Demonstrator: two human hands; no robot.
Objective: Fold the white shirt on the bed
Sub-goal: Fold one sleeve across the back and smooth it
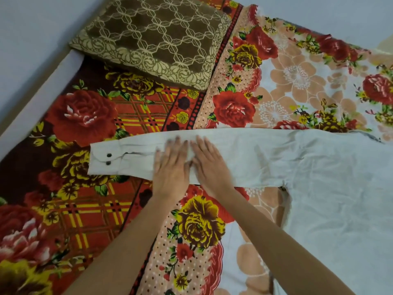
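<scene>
**Both palms flat on the stretched-out sleeve**

From my end of the feed, both forearms reached up from the bottom edge and met over the bed. The left hand (171, 167) and right hand (209, 165) lay side by side, palms down, fingers straight and slightly spread. They pressed on the cloth and grasped nothing; the fingertips were blurred.

Under them was the sleeve (136, 158) of the white shirt (329, 177), stretched flat and running out to the left. Its cuff (104, 160) lay just beyond the left hand and showed two dark buttons (108, 159). The shirt's body spread over the right side of the bed, creased, and ran out of the picture at the right edge.

The shirt rested on a floral bedspread (85, 209), dark red and brown with plaid bands on the left, pale with peach blooms on the right. Farther off, a brown pillow (153, 39) with a cream lattice print sat at the head, well apart from the sleeve. A pale bed edge (42, 81) ran along the left.
</scene>
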